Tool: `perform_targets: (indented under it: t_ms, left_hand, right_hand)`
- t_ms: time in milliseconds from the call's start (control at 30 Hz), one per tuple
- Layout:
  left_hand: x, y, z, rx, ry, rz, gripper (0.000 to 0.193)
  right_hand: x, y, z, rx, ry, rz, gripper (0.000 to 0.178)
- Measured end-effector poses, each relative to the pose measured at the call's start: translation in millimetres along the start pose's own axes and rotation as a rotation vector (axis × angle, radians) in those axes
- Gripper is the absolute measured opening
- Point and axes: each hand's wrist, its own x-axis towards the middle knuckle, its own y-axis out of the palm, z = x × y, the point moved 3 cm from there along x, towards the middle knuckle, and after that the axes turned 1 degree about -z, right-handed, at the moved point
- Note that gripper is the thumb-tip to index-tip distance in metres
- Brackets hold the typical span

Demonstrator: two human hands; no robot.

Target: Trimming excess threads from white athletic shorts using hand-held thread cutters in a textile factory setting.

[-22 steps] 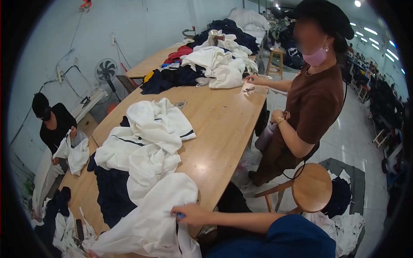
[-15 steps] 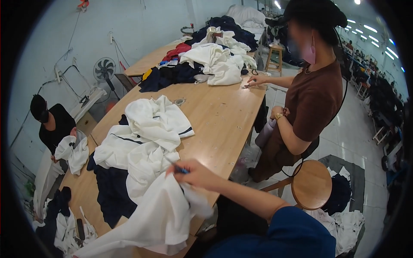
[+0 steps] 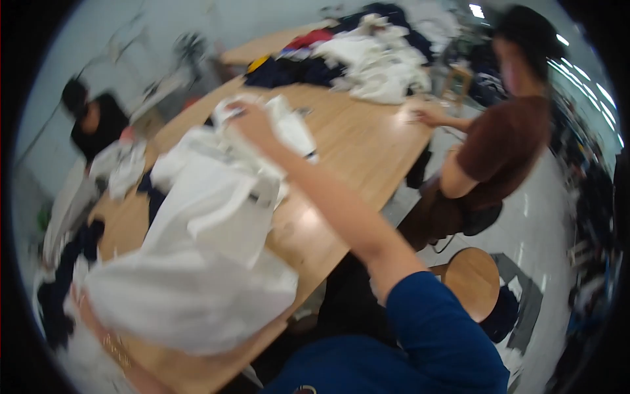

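A large white garment billows over the near part of the table, blurred by motion. At its lower left edge my left hand is closed on the cloth, its fingers partly hidden. My right arm reaches far across the table. My right hand is over the far end of the white garment pile, fingers bent. A small dark thing shows at its fingertips, smeared; it matches the blue-handled thread snips seen there before. Navy cloth pokes out on the pile's left side.
Across the wooden table, a heap of white garments lies with navy and red ones. A person in brown stands at the right edge, another in black sits at left. A round stool stands by my right side.
My right hand has moved away from the near cloth to the pile's far end. The near white garment has swung out and spread. My left hand has come into view; the view has shifted.
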Motion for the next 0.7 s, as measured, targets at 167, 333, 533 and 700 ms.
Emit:
perform_targets:
  t_ms: [167, 333, 533, 700]
  left_hand:
    - [-109.5, 61.9, 8.3, 1.222, 0.374, 0.181, 0.027]
    - [-222.3, 124.3, 27.5, 0.616, 0.093, 0.392, 0.014]
    - [-308.9, 238.4, 18.1, 0.3, 0.049, 0.681, 0.026]
    - [-308.3, 289.3, 28.9, 0.62, 0.256, 0.564, 0.033]
  right_hand:
    - [-91.1, -71.3, 6.7, 0.073, 0.514, 0.437, 0.022]
    - [-200.9, -93.1, -21.0, -0.153, 0.369, 0.592, 0.017]
    - [-229.0, -70.0, 2.5, -0.237, 0.45, 0.579, 0.016]
    - [-225.2, -34.4, 6.1, -0.126, 0.078, 0.6, 0.031]
